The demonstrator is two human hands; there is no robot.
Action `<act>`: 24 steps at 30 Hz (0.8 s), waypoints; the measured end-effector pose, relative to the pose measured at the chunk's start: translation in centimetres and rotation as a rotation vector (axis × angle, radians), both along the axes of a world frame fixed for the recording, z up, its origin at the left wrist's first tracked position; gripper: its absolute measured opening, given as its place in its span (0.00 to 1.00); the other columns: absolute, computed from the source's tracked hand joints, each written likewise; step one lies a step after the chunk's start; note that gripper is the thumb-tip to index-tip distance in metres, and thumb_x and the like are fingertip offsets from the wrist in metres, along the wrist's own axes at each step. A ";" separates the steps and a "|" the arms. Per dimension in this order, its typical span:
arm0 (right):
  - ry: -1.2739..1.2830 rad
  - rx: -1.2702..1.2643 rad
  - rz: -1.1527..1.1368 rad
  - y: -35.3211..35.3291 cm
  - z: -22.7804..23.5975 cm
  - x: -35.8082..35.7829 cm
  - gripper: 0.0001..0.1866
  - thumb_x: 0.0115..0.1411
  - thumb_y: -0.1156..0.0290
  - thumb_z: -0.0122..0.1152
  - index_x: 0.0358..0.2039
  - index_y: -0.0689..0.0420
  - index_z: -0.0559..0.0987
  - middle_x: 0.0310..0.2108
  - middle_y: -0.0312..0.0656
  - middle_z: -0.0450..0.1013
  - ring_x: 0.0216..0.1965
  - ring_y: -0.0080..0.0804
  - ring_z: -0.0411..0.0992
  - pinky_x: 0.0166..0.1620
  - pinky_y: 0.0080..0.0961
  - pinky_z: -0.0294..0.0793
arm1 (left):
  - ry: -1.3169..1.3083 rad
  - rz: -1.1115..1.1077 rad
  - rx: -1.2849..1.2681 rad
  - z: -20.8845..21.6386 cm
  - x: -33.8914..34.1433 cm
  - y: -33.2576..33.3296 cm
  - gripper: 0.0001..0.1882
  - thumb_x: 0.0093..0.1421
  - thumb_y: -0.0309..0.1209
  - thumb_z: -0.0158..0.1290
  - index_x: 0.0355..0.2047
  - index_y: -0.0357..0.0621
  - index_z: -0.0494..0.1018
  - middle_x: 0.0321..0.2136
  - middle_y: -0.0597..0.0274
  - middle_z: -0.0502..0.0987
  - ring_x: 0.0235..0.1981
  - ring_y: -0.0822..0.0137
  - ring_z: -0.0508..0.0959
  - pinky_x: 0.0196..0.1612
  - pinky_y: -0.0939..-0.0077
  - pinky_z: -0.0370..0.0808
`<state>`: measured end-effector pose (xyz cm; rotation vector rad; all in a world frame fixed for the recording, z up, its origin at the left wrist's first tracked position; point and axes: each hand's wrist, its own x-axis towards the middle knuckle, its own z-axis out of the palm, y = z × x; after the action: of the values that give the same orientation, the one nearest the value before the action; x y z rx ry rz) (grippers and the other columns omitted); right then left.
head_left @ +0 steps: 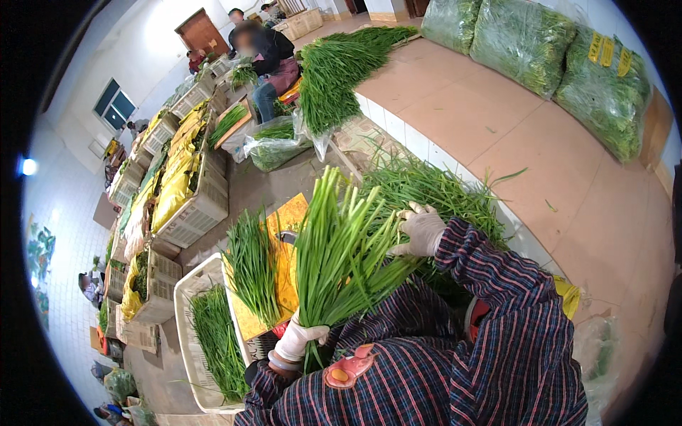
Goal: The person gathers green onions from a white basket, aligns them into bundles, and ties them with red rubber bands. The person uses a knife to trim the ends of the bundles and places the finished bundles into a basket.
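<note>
My left hand (302, 342), in a white glove, is closed round the lower end of a big fanned bunch of garlic chives (330, 263), whose pale ends point up and away. Beside the bunch on the right, my gloved right hand (423, 233) has its fingers apart at the outer stalks; whether it touches them I cannot tell. A smaller chive bundle (252, 266) lies on a yellow-orange board (290, 210) to the left. Part of a curved metal object shows on the board, mostly hidden by the bunch. Loose chives (455, 188) are heaped behind my right hand.
A white crate (182, 298) holding cut chives stands left of the board. Stacked crates (206, 202) with yellow covers line the left. Another person (266, 60) sits ahead by a long chive heap (334, 78). A tiled ledge (490, 113) bears full plastic bags (522, 46).
</note>
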<state>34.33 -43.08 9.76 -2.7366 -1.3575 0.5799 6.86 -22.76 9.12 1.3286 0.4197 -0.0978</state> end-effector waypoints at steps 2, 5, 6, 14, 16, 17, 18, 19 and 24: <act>-0.083 0.015 0.015 0.2 -0.6 0.5 0.36 0.53 0.35 0.47 0.50 0.52 0.74 0.60 0.47 0.56 0.64 0.49 0.45 0.63 0.49 0.44 | 0.021 -0.017 -0.012 0.5 0.2 -0.3 0.13 0.47 0.17 0.53 0.36 0.36 0.69 0.18 0.63 0.71 0.16 0.71 0.70 0.21 0.81 0.67; -0.175 0.119 0.043 0.8 -4.3 1.0 0.28 0.56 0.42 0.47 0.47 0.50 0.76 0.58 0.48 0.59 0.63 0.47 0.48 0.61 0.49 0.48 | 0.045 -0.045 -0.036 0.5 0.3 0.0 0.16 0.48 0.16 0.52 0.40 0.36 0.68 0.19 0.63 0.71 0.16 0.71 0.70 0.21 0.81 0.67; -0.286 0.262 0.113 0.6 -4.9 0.7 0.24 0.56 0.49 0.48 0.41 0.54 0.78 0.50 0.48 0.68 0.57 0.44 0.59 0.60 0.51 0.51 | 0.038 -0.040 -0.033 0.5 0.1 -0.1 0.17 0.48 0.15 0.52 0.40 0.37 0.68 0.19 0.63 0.71 0.16 0.71 0.70 0.21 0.81 0.67; -0.293 -0.579 -0.301 -5.6 -4.6 7.4 0.20 0.63 0.55 0.42 0.48 0.51 0.74 0.52 0.44 0.68 0.53 0.39 0.62 0.57 0.47 0.54 | 0.002 -0.022 -0.022 -0.1 0.7 -0.6 0.21 0.50 0.15 0.53 0.45 0.41 0.68 0.23 0.65 0.73 0.19 0.73 0.71 0.23 0.82 0.68; -0.507 -0.501 -0.416 -6.5 -4.2 7.2 0.23 0.62 0.52 0.41 0.48 0.53 0.75 0.55 0.45 0.64 0.56 0.42 0.58 0.59 0.48 0.51 | -0.038 0.010 0.012 -0.2 0.8 -0.9 0.24 0.50 0.15 0.53 0.49 0.45 0.67 0.26 0.66 0.73 0.21 0.74 0.71 0.24 0.82 0.69; -0.543 -0.204 -0.370 -5.2 -0.5 4.8 0.25 0.62 0.50 0.41 0.47 0.54 0.75 0.55 0.45 0.63 0.58 0.43 0.56 0.60 0.48 0.48 | -0.036 0.011 0.042 -0.3 0.8 -1.1 0.24 0.50 0.16 0.53 0.49 0.45 0.67 0.26 0.66 0.73 0.21 0.75 0.71 0.25 0.82 0.69; -0.534 0.100 -0.258 -3.7 2.5 2.6 0.27 0.61 0.48 0.41 0.47 0.56 0.75 0.56 0.45 0.63 0.59 0.44 0.54 0.61 0.49 0.46 | -0.031 0.018 0.072 -0.4 0.6 -1.2 0.24 0.51 0.16 0.53 0.49 0.45 0.67 0.26 0.66 0.73 0.21 0.75 0.71 0.25 0.82 0.69; -0.517 0.310 -0.136 -2.6 4.9 0.6 0.29 0.61 0.46 0.41 0.46 0.57 0.75 0.56 0.45 0.62 0.61 0.46 0.52 0.62 0.49 0.43 | -0.031 0.001 0.092 -0.5 0.8 -1.3 0.24 0.51 0.16 0.53 0.49 0.45 0.67 0.26 0.66 0.74 0.21 0.75 0.71 0.25 0.82 0.70; -0.576 0.431 0.027 3.6 4.0 -2.6 0.31 0.56 0.46 0.48 0.43 0.64 0.75 0.50 0.47 0.66 0.58 0.42 0.55 0.62 0.43 0.47 | -0.021 0.002 0.085 -1.2 0.3 -2.5 0.31 0.53 0.15 0.52 0.57 0.49 0.60 0.39 0.70 0.74 0.25 0.80 0.71 0.26 0.85 0.71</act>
<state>31.75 -39.47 13.72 -2.6004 -1.3920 -0.4959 7.12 -25.28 7.96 1.4113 0.4108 -0.0647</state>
